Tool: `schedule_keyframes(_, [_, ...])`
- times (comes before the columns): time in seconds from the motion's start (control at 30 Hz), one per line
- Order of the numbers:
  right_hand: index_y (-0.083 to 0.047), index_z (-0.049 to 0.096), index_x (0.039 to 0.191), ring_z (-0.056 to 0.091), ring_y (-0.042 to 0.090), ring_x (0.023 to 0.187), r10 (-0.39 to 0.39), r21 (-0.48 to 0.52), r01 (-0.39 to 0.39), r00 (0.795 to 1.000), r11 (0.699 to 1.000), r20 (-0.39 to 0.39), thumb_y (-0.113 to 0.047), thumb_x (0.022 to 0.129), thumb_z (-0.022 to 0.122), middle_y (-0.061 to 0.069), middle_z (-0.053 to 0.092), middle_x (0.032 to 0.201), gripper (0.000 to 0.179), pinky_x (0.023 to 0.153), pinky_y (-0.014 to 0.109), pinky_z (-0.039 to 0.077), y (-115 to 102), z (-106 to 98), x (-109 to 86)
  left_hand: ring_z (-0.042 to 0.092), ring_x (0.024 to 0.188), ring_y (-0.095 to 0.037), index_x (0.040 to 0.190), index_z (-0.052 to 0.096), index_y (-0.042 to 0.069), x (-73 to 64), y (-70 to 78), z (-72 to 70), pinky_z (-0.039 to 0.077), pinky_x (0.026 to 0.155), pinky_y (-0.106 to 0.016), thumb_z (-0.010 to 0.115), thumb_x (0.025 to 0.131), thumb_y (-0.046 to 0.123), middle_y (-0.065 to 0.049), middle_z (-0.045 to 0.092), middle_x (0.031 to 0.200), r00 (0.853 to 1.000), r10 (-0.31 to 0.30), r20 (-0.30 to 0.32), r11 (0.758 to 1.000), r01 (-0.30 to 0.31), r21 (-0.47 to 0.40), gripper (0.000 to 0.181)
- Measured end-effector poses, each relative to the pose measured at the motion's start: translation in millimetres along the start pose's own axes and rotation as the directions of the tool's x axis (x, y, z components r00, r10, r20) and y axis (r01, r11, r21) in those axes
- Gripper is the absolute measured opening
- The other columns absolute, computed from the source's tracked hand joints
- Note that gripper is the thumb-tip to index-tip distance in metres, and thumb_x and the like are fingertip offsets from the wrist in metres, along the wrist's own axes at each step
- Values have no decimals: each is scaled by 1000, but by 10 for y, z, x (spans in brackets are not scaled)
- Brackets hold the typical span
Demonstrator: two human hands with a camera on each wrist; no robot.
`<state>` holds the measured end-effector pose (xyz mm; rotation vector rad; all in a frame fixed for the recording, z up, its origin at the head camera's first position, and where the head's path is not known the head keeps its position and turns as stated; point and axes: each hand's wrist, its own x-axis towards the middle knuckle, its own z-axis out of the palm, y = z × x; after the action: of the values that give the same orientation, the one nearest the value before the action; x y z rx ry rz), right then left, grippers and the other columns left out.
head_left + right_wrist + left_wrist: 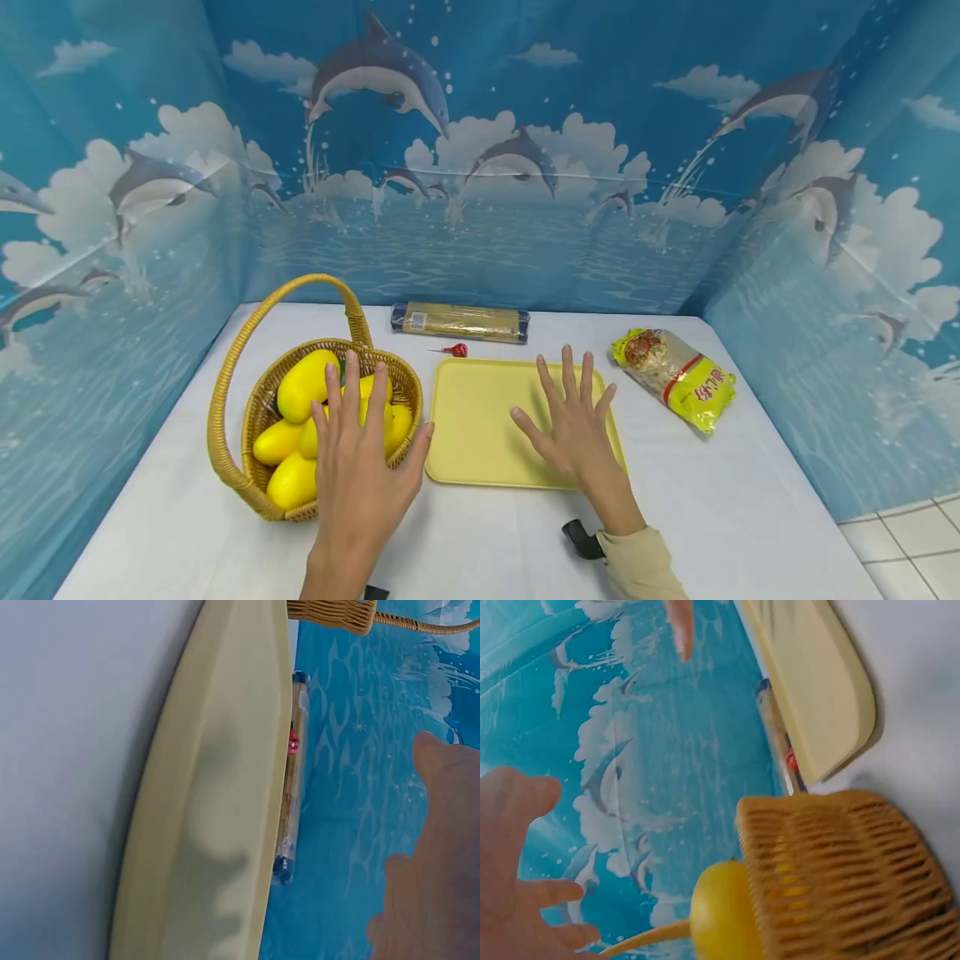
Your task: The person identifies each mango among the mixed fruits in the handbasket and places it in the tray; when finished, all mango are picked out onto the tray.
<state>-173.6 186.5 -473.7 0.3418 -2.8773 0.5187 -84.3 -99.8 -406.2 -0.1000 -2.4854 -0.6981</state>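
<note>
My left hand [363, 467] is held up with its fingers spread, in front of the wicker basket [222, 417] in the head view, and holds nothing. Several yellow mangoes [307, 385] lie in that basket; the hand hides part of them. Over the right side of a pale yellow tray [480, 421] hovers my right hand [576, 429], fingers straight and apart. Its shadow falls on the tray [225, 787] in the right wrist view. The left wrist view shows the basket's woven side [847, 862] and one mango [724, 911] at its rim.
Behind the tray lies a long plastic-wrapped package [460, 322], with a small red lollipop-like item [455, 350] in front of it. A yellow printed food bag [675, 379] lies at the right. Dolphin-patterned curtains [480, 242] enclose the white table [750, 517].
</note>
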Motion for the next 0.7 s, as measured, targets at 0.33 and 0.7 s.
schedule_keyframes(0.33, [-21, 21, 175, -17, 47, 163, 4, 15, -5, 999, 1000, 43, -66, 104, 56, 14, -8, 181, 91, 117, 90, -6, 23, 108, -94, 32, 160, -40, 159, 49, -2, 14, -30, -487, 21, 135, -37, 52, 113, 50, -19, 37, 172, 930, 216, -297, 968, -244, -61, 69])
schedule_keyframes(0.7, [-24, 20, 175, -7, 48, 164, -142, 107, 136, 989, 985, 52, -62, 104, 62, 13, -2, 182, 91, 120, 87, 6, -165, 118, -6, 35, 158, -41, 154, 53, -7, -16, -380, -873, 26, 132, -48, 60, 110, 30, -20, 43, 167, 867, -14, -497, 999, -7, -40, 58])
